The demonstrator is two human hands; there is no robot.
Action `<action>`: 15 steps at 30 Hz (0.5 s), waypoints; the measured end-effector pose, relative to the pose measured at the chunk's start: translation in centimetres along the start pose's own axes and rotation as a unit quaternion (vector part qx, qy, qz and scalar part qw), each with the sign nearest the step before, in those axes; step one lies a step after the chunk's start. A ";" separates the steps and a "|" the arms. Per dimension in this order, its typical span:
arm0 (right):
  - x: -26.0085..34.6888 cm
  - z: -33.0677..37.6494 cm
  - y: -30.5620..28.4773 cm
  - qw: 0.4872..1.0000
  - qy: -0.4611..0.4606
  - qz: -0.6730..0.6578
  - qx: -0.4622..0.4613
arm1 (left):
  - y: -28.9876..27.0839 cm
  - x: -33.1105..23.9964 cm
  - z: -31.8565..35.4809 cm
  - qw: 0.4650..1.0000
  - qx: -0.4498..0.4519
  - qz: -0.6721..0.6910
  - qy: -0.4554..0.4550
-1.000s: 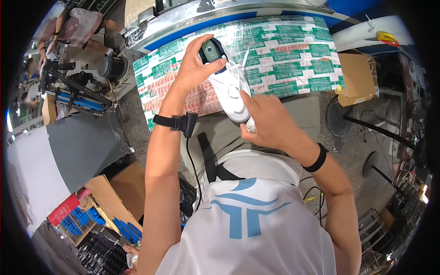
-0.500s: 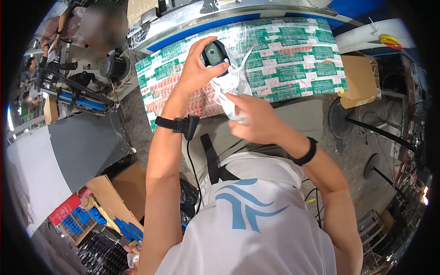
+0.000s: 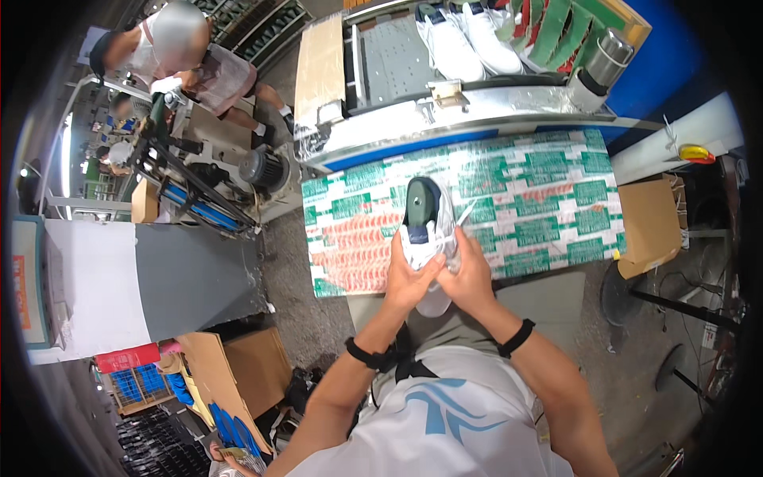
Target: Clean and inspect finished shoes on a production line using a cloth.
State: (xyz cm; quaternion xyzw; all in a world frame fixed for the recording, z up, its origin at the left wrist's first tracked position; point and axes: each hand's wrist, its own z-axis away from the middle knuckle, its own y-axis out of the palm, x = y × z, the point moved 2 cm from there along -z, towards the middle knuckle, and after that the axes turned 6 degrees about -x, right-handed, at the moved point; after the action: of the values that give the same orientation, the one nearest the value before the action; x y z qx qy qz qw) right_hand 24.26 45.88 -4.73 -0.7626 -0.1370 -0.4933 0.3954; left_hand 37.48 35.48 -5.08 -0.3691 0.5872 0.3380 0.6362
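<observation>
While both hands meet above it, green-and-red patterned surface (image 3: 540, 199) just beyond the fingers, white sneaker (image 3: 427, 230) with dark green insole, clasped between them, left hand (image 3: 411, 276) fingers wrapped under its side, right hand (image 3: 470, 274) fingers pinching its laces.

Shoe factory work floor

Beyond the hands, white shoes (image 3: 465, 36) lie on a line table (image 3: 445, 119); to their left a motor-driven machine (image 3: 214, 179) and other workers (image 3: 187, 56); cardboard boxes (image 3: 238, 370) sit lower left on bare concrete.
</observation>
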 end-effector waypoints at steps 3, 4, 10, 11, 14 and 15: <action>0.5 -0.6 -0.4 0.995 0.060 -0.069 0.033 | -0.4 -1.6 -1.8 0.994 -0.056 -0.042 -0.090; 0.0 -0.9 -0.1 0.988 0.066 -0.126 0.056 | -0.9 -1.4 -2.8 0.992 -0.055 -0.023 -0.108; -3.3 -7.3 -4.6 0.998 -0.006 0.038 0.045 | -8.5 -2.3 -6.9 0.964 -0.127 0.030 -0.232; -5.2 -7.6 -5.5 0.998 -0.003 0.040 0.041 | -10.7 -3.1 -8.7 0.965 -0.132 -0.014 -0.225; -10.2 -8.6 -7.1 0.974 -0.070 0.217 -0.004 | -13.8 -10.0 -18.4 0.973 -0.078 -0.214 -0.045; -10.3 -8.4 -7.4 0.966 -0.117 0.232 -0.005 | -13.8 -12.9 -22.0 0.963 -0.075 -0.255 0.042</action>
State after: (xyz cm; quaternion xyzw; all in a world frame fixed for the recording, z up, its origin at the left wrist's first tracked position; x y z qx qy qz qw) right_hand 9.51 46.33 -8.42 -0.8281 0.0009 -0.2956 0.4763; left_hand 37.40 9.52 7.95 -0.5666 0.4729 0.1922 0.6468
